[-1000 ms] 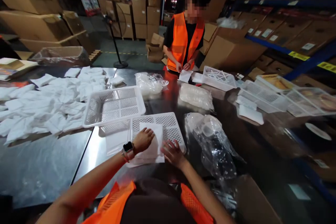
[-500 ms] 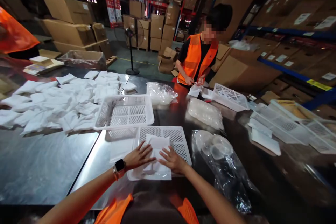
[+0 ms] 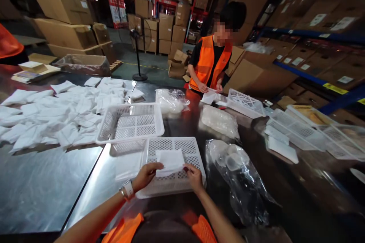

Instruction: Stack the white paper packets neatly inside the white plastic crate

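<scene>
My left hand and my right hand each pinch a near corner of a folded white cloth packet. The packet is lifted slightly over an upturned white perforated basket that lies in front of me on the steel table. A smartwatch is on my left wrist. A second white basket stands upright just behind, with nothing visible in it.
Several white packets are spread over the table's left. Clear plastic bags lie to my right and further back. A co-worker in an orange vest handles a white piece across the table beside more baskets. Cardboard boxes and shelving surround the table.
Both hands were pressing flat on the packet on the basket. They have drawn back toward me and now grip its near corners, lifting it a little.
</scene>
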The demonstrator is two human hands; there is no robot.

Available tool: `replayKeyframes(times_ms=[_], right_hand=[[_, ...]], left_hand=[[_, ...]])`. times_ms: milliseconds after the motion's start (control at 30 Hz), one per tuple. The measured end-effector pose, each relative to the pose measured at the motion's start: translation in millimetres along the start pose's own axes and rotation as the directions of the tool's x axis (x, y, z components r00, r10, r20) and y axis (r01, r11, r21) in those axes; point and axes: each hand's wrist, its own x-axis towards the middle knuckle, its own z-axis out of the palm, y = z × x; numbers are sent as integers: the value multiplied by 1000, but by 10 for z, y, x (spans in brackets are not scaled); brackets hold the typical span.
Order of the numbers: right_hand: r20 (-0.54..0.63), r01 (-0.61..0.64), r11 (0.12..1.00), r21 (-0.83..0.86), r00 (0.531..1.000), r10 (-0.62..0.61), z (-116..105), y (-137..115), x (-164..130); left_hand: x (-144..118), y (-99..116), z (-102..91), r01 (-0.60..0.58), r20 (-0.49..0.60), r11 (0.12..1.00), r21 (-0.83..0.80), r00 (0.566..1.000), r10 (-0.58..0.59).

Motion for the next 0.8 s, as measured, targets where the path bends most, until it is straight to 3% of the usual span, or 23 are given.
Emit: replayKeyframes(times_ms=[67,200,333,500,800], right_hand=[[-107,-58,998,-33,993,54,81,-35,-11],[-308,-165,981,-103,943,126,219,-84,-17],[-419,-192,965,-177,902,103,301,-114,5],[-439,-222,933,-283,895,79,344,-78,44],[-377,-194,872,-450,926,11,353,79,12]], left_hand=[[-11,94,117,111,-178,991,-70,976,-122],[12,366,298,236,-427,959,-158,860,-281],[76,519,415,308,-473,919,-248,789,-392],[154,423,516,371,-551,914,-165,734,-397],[81,184,540,497,-579,864,77,728,-367]])
